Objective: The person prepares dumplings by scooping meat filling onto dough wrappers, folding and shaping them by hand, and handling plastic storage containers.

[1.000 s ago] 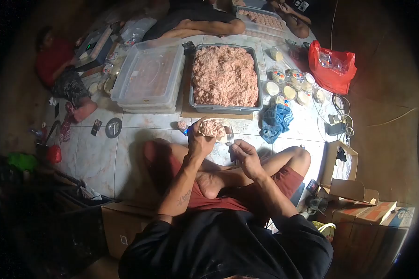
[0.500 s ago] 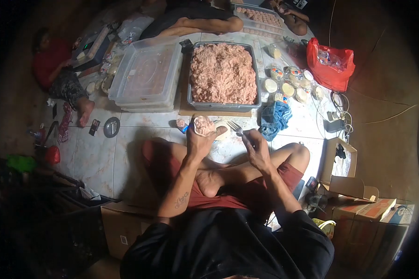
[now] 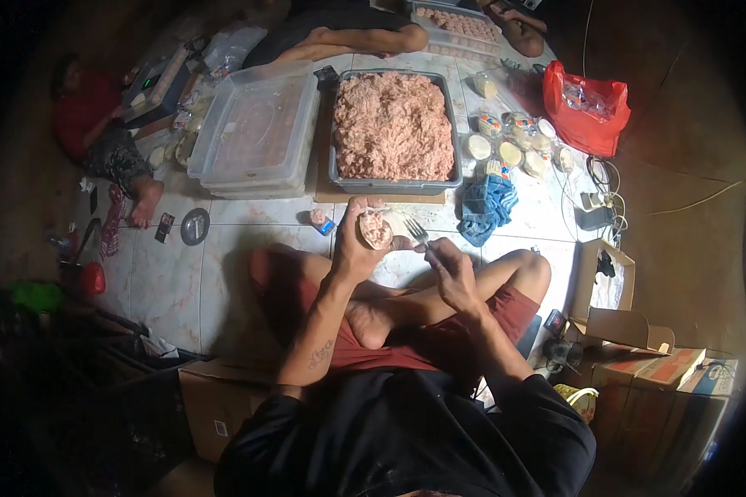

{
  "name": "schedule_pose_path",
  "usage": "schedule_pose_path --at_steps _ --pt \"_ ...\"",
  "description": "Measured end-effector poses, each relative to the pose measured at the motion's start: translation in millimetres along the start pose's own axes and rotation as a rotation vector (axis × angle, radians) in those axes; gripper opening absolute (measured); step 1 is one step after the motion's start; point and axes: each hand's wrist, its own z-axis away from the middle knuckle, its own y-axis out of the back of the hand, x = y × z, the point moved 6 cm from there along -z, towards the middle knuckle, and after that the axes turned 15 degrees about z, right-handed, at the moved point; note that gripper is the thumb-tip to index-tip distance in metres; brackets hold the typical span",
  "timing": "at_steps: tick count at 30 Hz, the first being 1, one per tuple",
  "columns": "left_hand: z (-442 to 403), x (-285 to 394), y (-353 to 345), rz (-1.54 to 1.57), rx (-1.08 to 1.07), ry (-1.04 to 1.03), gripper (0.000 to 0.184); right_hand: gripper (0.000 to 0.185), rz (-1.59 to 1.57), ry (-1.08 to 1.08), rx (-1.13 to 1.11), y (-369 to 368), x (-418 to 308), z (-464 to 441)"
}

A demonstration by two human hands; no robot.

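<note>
- With our left hand (image 3: 358,248) we are holding a small pale wrapper (image 3: 376,233) filled with pink ground meat; the grip is clamped on the wrapper, its open top facing up toward us.
- With our right hand (image 3: 454,272) we are holding a fork (image 3: 417,229); the grip is closed on its handle, and the tines are pointing up and away from us, just beside the filled wrapper.
- We are sitting cross-legged on the tiled floor (image 3: 240,236), and both our hands are hovering above our legs (image 3: 406,311).
- In front of us a gray tub (image 3: 398,187) is holding a big heap of ground meat (image 3: 394,124), and the tub is resting on a flat piece of cardboard (image 3: 326,187).
- Left of the tub, a clear plastic box (image 3: 253,186) is standing.
- Near our left hand, a small container (image 3: 320,220) with a blue label is lying on the floor.
- Right of the tub, a blue cloth (image 3: 486,211) is lying crumpled, with round pale packets (image 3: 511,154) spreading beyond it and a red bag (image 3: 584,124) standing farther right.
- At the far side, a person's bare legs (image 3: 356,39) are stretching across, near a clear tray (image 3: 457,41) holding rows of small pink portions (image 3: 460,25).
- Farther left, another person (image 3: 87,108) is sitting.
</note>
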Motion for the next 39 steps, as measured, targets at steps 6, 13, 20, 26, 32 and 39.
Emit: schedule_pose_path --at_steps 6,13,20,26,32,39 --pt "2.9 -17.0 -22.9 0.090 -0.183 0.088 0.046 0.018 -0.341 -0.120 -0.141 -25.7 -6.3 9.2" --pt "-0.8 -9.6 -2.4 0.504 0.013 0.183 0.054 0.017 -0.193 -0.132 -0.021 -10.3 10.4 9.2" --pt "-2.1 -9.1 -16.9 -0.088 -0.017 0.043 0.043 0.017 -0.104 0.226 0.221 -27.6 -29.2 0.4" --pt "-9.1 -7.0 15.0 0.139 0.029 0.120 0.048 0.016 0.030 -0.023 0.088 -4.8 -16.7 2.9" --pt "-7.4 -7.2 7.5 0.295 -0.150 0.027 0.038 0.010 -0.188 -0.082 -0.019 -19.7 -4.6 19.5" --pt "-5.4 13.3 13.1 0.060 -0.148 -0.087 0.043 0.015 -0.071 0.139 0.065 -19.9 -36.2 12.4"
